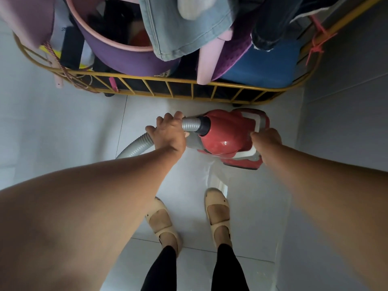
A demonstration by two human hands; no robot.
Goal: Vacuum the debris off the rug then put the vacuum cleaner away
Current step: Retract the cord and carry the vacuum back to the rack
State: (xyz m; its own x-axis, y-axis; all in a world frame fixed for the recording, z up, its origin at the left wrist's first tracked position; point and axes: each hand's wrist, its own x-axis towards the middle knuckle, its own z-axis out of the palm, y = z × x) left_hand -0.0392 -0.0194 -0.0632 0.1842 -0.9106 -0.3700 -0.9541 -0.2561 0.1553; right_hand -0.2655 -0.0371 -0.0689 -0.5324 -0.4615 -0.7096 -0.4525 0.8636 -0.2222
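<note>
- hose (134,147): grey, ribbed, curves away in front of the yellow rack (168,82), left of its middle.
- left hand (168,133): fingers curled over the hose by its socket, in front of the rack's middle.
- vacuum cleaner (226,137): red body just in front of the rack's right half (resting or lifted, can't tell; no rug in view).
- right hand (266,143): clamped on the body's rear edge, well apart from the left hand.
- Step: probably put-away. Next needs the body set down by the rack, hose gathered.
</note>
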